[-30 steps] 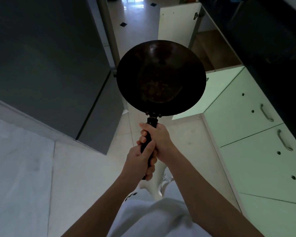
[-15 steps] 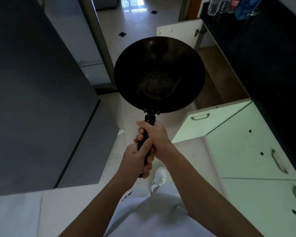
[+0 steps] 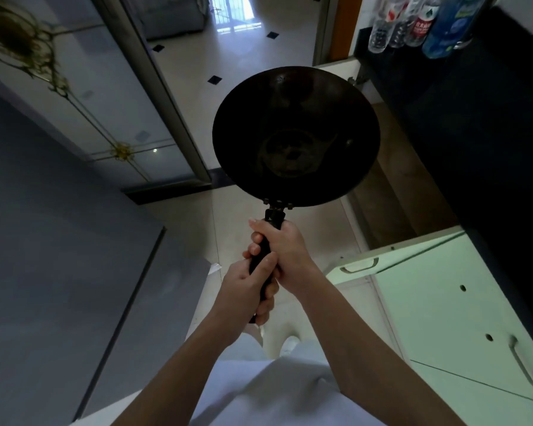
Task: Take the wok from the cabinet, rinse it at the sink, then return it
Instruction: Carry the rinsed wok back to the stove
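Observation:
A round black wok (image 3: 296,136) is held out in front of me above the floor, its bowl facing up and its black handle pointing back toward me. My right hand (image 3: 285,250) grips the handle near the bowl. My left hand (image 3: 246,290) grips the handle's lower end, just behind the right. Under the dark counter on the right an open cabinet (image 3: 394,192) shows a wooden interior, with its pale doors swung out at either side.
A dark countertop (image 3: 480,124) runs along the right, with several plastic bottles (image 3: 413,23) at its far end. Pale green cabinet fronts (image 3: 462,321) with metal handles sit below it. A grey fridge (image 3: 59,256) fills the left. A glass sliding door (image 3: 105,96) and tiled floor lie ahead.
The view has tilted up and moved forward along the kitchen: the open cabinet, bottles and doorway have come closer. Both hands keep the same grip on the wok handle.

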A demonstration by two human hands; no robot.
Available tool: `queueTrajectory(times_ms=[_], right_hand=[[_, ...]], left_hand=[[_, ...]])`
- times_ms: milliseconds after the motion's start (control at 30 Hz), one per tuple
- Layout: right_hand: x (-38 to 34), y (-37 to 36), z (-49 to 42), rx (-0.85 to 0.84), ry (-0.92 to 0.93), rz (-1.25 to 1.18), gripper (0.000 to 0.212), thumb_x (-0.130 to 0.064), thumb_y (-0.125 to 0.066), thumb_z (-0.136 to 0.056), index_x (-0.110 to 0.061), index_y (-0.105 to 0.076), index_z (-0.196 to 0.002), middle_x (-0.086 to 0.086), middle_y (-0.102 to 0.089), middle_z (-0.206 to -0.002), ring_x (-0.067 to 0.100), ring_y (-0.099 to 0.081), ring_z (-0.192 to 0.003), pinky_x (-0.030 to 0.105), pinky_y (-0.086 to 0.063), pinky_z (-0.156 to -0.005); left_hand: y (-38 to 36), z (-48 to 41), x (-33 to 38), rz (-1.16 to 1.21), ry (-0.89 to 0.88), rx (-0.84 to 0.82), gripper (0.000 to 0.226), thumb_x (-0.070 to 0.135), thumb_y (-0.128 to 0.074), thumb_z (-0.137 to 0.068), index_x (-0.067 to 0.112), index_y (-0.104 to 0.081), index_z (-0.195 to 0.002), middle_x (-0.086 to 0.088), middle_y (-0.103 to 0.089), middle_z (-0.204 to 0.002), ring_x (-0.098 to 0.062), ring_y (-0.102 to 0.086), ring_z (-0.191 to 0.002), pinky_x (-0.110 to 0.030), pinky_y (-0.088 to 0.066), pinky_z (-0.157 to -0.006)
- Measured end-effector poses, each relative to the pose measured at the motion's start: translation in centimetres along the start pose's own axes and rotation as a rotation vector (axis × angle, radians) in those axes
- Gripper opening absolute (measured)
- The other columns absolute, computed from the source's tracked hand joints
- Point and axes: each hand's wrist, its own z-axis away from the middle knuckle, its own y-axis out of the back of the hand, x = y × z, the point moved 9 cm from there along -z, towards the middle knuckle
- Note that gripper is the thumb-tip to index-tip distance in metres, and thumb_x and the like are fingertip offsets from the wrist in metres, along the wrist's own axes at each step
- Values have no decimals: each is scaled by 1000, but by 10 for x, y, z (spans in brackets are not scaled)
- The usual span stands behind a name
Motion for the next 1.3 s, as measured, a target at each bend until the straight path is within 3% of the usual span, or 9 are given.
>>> queueTrajectory(times_ms=[333, 667, 800, 1100, 1300], right_hand=[[-68, -3, -106, 78, 86, -51, 25, -10, -63, -98, -10, -52, -75, 2, -49, -60, 14, -51, -48, 33, -56, -58], [-153, 18, -205, 309, 262, -167, 22, -14, -62, -98, -12, -52, -79, 0, -50, -61, 12, -51, -50, 34, -57, -61], [-174, 45, -207, 442, 282, -244, 19, -13, -64, -98, -11, -51, -83, -2, -51, -59, 11, -51, -49, 33, -57, -62], [-238, 125, -206, 670, 425, -292, 37, -13, -67, -94, -15, -56, -59, 2, -51, -55, 15, -52, -47, 39, -56, -66], [-288, 190, -205, 745, 503, -336, 36, -14, -68, -93, -16, -60, -58, 6, -54, -57, 18, -56, -51, 42, -55, -70]], left_hand=[[13, -116, 63, -55, 39, -133, 28, 30, -51, -100, 10, -51, -81, -1, -46, -54, -11, -35, -35, -19, -30, -34], [3, -251, 139, -236, 117, -425, 28, 32, -51, -100, 10, -51, -83, -2, -47, -57, -12, -36, -38, -22, -31, -34], [-23, -276, 150, -297, 153, -557, 30, 35, -51, -99, 11, -52, -81, -1, -47, -57, -12, -35, -39, -21, -31, -34], [-113, -325, 171, -401, 142, -759, 34, 29, -50, -100, 10, -52, -72, -6, -45, -56, -13, -33, -34, -20, -32, -32], [-190, -367, 183, -512, 155, -858, 28, 28, -49, -101, 5, -54, -85, -7, -44, -56, -13, -34, -34, -21, -31, -33]])
